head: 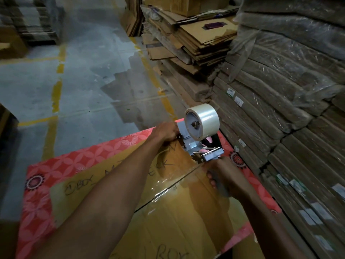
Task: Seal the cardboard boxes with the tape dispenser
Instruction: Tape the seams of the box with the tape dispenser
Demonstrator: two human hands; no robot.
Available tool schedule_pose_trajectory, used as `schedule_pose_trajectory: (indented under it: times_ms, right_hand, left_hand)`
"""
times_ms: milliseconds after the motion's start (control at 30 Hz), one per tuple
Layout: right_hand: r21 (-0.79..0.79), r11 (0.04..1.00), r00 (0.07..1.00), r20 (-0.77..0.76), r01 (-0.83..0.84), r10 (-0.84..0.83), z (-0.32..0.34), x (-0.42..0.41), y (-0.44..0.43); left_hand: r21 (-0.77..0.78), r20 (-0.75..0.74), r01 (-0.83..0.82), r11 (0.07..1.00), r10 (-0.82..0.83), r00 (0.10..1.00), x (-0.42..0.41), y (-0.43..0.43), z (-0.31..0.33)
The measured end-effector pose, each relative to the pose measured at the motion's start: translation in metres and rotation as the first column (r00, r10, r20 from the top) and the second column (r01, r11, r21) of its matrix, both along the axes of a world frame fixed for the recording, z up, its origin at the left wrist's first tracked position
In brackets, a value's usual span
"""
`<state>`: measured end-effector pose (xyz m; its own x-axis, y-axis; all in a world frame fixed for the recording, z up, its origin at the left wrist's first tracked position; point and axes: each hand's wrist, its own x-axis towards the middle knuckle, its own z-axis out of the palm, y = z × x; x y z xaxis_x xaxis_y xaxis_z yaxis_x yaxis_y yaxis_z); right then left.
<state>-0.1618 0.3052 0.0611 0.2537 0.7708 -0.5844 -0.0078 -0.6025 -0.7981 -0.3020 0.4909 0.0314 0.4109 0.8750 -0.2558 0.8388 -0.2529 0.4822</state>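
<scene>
So I'm gripping the handle of the tape dispenser [202, 146] with my right hand [226, 176], fingers wrapped tight around it, and my left hand [166, 130] is pressing down at the far edge of the cardboard box [168, 212], right up against the dispenser's front end. Can't really tell if that hand is pinching the tape end or just flattening it, the fingers are tucked out of sight.

The dispenser is sitting at the far end of the box's center seam, with a fat roll of clear tape [202, 121] sticking up on top. There's a shiny strip of tape [168, 187] lying along the seam on the near side of the dispenser, so I'm guessing I'm finishing the run and getting ready to cut.

Next bit probably needs a tilt of the blade into the tape while my left hand keeps things pinned.

The box is lying on a pink floral sheet [89, 156]. Right of the box, wrapped stacks of flat cardboard [280, 90]. Beyond it, grey warehouse floor [84, 81] with yellow lines.
</scene>
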Motion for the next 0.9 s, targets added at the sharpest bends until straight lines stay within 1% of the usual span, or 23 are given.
schedule_pose_trajectory:
  times_ms: [67,133,200,233,267,300,333,433,500,533,567,633,667,700,767,833,900]
  right_hand:
    - [-0.019,1.0,1.0,-0.011,0.0,0.0,0.002,0.0,0.004]
    - [-0.04,0.999,1.0,-0.021,0.001,-0.002,0.001,0.002,0.007]
    - [-0.081,0.996,1.0,-0.008,-0.024,0.023,0.001,0.008,0.009]
    - [-0.114,0.993,0.999,-0.005,-0.041,0.041,0.001,0.012,0.008]
    - [-0.14,0.989,0.998,-0.008,-0.055,0.055,0.001,0.016,0.005]
    - [-0.144,0.988,0.998,-0.005,-0.058,0.058,0.001,0.02,-0.002]
    - [-0.134,0.99,0.999,0.014,-0.044,0.046,0.0,0.024,-0.012]
    - [-0.112,0.993,0.997,0.075,0.036,-0.027,-0.006,0.034,-0.051]
    - [-0.057,0.998,0.992,0.119,0.041,-0.034,-0.007,0.035,-0.07]
    - [-0.039,0.999,0.99,0.135,0.036,-0.03,-0.007,0.035,-0.074]
    - [-0.04,0.999,0.991,0.133,0.036,-0.03,-0.004,0.035,-0.076]
    - [-0.061,0.998,0.989,0.151,0.001,0.008,0.001,0.037,-0.076]
    - [-0.071,0.997,0.986,0.164,-0.023,0.034,0.002,0.038,-0.075]
    - [-0.084,0.995,0.983,0.175,-0.047,0.061,0.004,0.038,-0.075]
    - [-0.109,0.991,0.977,0.191,-0.077,0.097,0.007,0.038,-0.073]
    - [-0.076,0.993,0.975,0.198,-0.089,0.103,0.01,0.037,-0.073]
    - [-0.037,0.994,0.97,0.216,-0.104,0.11,0.016,0.039,-0.077]
  left_hand:
    - [-0.115,-0.043,-0.021,0.993,0.016,0.999,0.003,0.008,0.0]
    - [-0.178,-0.037,-0.046,0.983,0.04,0.999,0.006,0.014,-0.004]
    - [-0.237,0.011,-0.101,0.966,0.106,0.994,0.01,0.015,-0.006]
    - [-0.239,0.014,-0.105,0.965,0.111,0.994,0.012,0.015,-0.008]
    - [-0.204,-0.039,-0.093,0.975,0.087,0.995,0.014,0.015,-0.009]
    - [-0.145,-0.119,-0.087,0.986,0.07,0.99,0.016,0.015,-0.009]
    - [-0.08,-0.165,-0.089,0.993,0.075,0.983,0.015,0.015,-0.012]
    - [0.031,-0.234,-0.126,0.991,0.13,0.964,0.016,0.023,-0.027]
    - [0.129,-0.271,-0.182,0.975,0.211,0.939,0.022,0.021,-0.035]
    - [0.198,-0.281,-0.191,0.961,0.242,0.929,0.028,0.006,-0.027]
    - [0.267,-0.237,-0.219,0.939,0.284,0.929,0.032,-0.012,-0.018]
    - [0.337,-0.112,-0.267,0.903,0.32,0.941,0.037,-0.044,-0.012]
    - [0.338,-0.102,-0.229,0.913,0.278,0.955,0.038,-0.057,-0.017]
    - [0.319,-0.146,-0.158,0.934,0.214,0.966,0.037,-0.065,-0.022]
    - [0.258,-0.283,-0.047,0.965,0.122,0.951,0.032,-0.071,-0.026]
    - [0.25,-0.338,-0.023,0.968,0.109,0.935,0.031,-0.067,-0.024]
    - [0.229,-0.343,-0.039,0.973,0.118,0.932,0.033,-0.065,-0.021]
